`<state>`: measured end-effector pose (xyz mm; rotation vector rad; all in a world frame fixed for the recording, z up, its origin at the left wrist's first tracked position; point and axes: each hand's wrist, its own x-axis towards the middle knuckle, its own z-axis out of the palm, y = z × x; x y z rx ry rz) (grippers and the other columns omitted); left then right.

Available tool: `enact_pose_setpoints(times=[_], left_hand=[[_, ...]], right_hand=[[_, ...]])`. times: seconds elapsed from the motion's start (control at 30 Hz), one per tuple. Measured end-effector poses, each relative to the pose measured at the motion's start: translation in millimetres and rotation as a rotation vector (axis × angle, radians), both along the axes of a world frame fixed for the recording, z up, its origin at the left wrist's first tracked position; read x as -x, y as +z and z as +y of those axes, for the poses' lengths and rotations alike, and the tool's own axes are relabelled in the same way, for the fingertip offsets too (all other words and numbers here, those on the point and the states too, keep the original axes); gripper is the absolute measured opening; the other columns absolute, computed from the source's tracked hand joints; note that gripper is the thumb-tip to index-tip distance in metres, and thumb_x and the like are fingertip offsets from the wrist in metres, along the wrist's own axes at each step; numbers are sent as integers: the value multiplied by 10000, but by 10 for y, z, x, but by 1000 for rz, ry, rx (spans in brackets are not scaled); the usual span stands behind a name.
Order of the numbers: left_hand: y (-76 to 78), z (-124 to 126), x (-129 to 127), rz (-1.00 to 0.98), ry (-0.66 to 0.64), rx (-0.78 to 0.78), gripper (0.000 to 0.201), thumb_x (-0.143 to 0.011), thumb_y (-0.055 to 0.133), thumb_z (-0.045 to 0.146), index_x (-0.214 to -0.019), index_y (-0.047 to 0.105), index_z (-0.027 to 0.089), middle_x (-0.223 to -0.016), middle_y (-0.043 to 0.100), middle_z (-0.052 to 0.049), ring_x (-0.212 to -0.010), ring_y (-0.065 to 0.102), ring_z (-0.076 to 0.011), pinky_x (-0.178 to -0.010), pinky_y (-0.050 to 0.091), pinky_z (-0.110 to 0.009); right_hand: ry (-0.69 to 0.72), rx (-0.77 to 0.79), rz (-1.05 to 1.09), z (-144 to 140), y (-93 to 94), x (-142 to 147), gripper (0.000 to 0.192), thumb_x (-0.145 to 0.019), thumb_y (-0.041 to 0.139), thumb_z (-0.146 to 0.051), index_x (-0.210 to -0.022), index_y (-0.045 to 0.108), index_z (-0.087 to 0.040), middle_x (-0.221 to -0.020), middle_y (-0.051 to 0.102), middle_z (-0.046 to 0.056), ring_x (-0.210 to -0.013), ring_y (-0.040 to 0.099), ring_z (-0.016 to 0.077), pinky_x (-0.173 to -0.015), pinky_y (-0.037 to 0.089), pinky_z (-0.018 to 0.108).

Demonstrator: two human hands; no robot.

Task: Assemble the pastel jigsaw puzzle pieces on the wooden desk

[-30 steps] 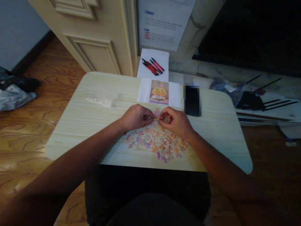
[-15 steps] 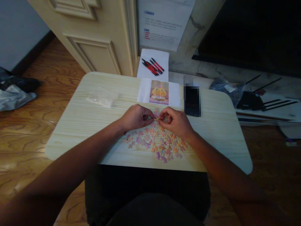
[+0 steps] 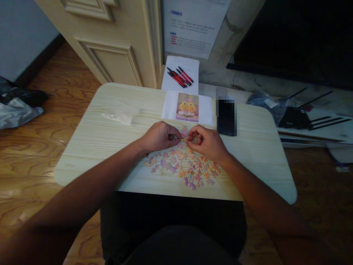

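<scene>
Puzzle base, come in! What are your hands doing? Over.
Both hands, left hand and right hand, pinching small puzzle pieces together. Loose pieces heaped below on table. Nothing blocking.

Pink, purple and orange are seen on the puzzle pieces at the frame's centre. A pale wood grain is shown by the table. A yellow figure on pink is printed on the picture sheet. Red-and-black pens are laid on white paper.
</scene>
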<state>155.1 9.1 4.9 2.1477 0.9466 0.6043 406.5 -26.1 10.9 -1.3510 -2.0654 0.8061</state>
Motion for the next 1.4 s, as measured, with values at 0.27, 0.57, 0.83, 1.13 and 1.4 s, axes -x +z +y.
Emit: enact_pose_setpoints(times=[0.27,0.57,0.83,1.13,1.4], left_hand=[[-1,16,23,-17,-25,26,182,-900,738,285,-904,890,186,-600,670,29,-519,497,-90,-526,338,-228],[21,20,24,-42,-33,70,184,-900,735,270,-896,883,160,-607,692,16,-520,502,-92,-540,353,-232],[74,14,17,-16,-50,82,170,-894,748,278,-866,877,170,-601,664,24,-525,491,-88,-557,360,-231],[81,32,46,-30,-71,113,150,-882,764,280,-869,873,177,-614,665,24,-544,506,-97,-578,384,-239],[99,43,77,-36,-106,164,134,-866,761,268,-857,864,181,-580,614,42,-516,480,-83,-535,344,-225]], right_hand=[[31,-4,-4,11,25,-44,179,-844,780,-232,-1008,709,-240,-913,816,-9,-588,576,115,-627,448,296],[120,-31,-39,48,59,-172,106,-883,746,-246,-987,730,-234,-821,769,-22,-563,555,115,-637,441,306],[373,-54,0,39,145,-231,105,-975,740,-322,-953,787,-231,-879,782,19,-700,640,152,-694,490,309],[409,-69,-89,30,200,-283,137,-921,681,-187,-978,794,-239,-954,789,34,-823,712,191,-765,510,335],[425,-29,-165,32,254,-322,67,-931,728,-265,-954,781,-231,-933,779,32,-815,691,188,-763,481,330]])
